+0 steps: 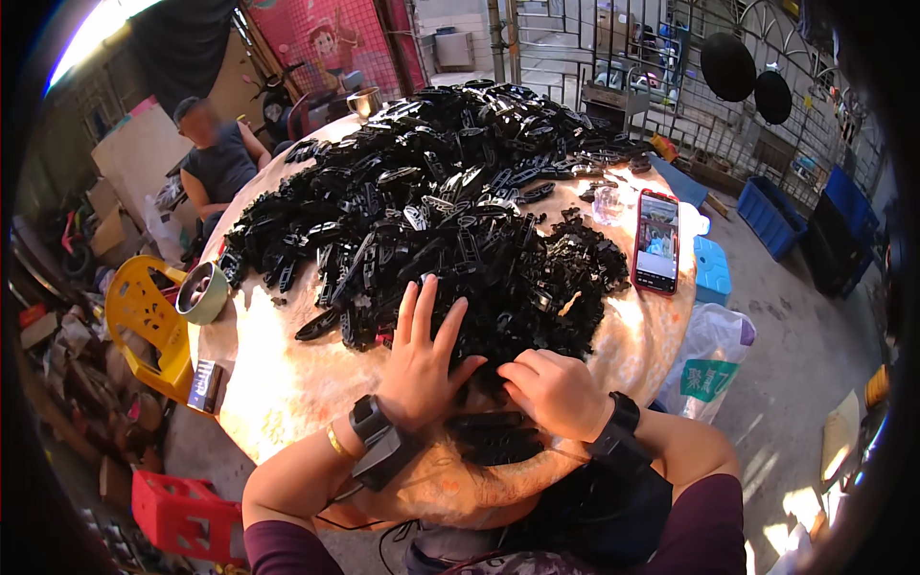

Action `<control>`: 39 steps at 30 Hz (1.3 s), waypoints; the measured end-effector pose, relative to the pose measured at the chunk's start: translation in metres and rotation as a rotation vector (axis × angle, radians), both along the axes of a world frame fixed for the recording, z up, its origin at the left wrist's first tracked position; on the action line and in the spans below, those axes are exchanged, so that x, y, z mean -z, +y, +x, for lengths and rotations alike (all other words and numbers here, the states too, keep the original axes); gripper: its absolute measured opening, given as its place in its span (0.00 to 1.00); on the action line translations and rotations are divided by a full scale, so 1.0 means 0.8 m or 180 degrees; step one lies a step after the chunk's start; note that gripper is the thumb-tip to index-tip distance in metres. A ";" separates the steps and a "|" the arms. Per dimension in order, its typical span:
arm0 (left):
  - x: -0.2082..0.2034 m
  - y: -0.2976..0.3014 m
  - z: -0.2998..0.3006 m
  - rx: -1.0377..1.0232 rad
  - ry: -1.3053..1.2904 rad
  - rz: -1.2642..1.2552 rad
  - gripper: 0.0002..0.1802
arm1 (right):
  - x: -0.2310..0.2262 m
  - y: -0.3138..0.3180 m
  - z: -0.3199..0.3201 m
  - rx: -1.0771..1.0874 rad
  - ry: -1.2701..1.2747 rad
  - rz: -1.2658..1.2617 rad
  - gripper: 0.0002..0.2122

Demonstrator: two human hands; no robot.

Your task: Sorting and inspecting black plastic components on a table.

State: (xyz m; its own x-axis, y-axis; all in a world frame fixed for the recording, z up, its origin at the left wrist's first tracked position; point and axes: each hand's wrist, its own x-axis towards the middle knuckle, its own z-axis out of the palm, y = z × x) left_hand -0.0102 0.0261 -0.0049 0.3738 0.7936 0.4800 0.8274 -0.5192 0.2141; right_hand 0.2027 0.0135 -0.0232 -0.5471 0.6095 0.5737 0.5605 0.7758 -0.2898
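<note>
A rectangular red-cased phone (656, 244) is resting ahead-right of the right hand (553, 393), a yellow plastic chair (125, 309) is standing left of the left hand (420, 372), a red plastic stool (172, 506) is showing behind and left of that hand

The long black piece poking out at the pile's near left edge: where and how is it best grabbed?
Probably pinch the black piece across its narrow outer end, coming from the left: that end juts onto the tablecloth, while its other end meets the pile.

The left hand (416, 372) (fingers spread) and curled right hand (561, 391) meet the black parts heap (436, 196).
</note>
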 end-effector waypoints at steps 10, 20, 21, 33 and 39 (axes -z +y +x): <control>-0.019 -0.030 -0.002 -0.0420 0.0954 0.0310 0.35 | -0.016 -0.004 -0.003 0.0233 0.0193 0.0447 0.12; -0.035 -0.048 -0.004 0.0681 -0.1239 -0.0953 0.31 | -0.013 0.000 0.004 -0.0020 0.0510 0.0200 0.14; -0.032 -0.051 -0.003 0.0675 -0.1235 -0.0946 0.31 | -0.011 0.002 0.007 -0.0030 0.0517 0.0202 0.14; 0.009 -0.046 0.007 0.0787 -0.3199 -0.2321 0.27 | -0.017 -0.004 0.005 -0.0310 0.1551 -0.0168 0.09; 0.007 -0.046 0.014 0.0451 -0.2532 -0.2266 0.23 | -0.026 -0.006 0.000 -0.0491 0.1500 -0.0032 0.10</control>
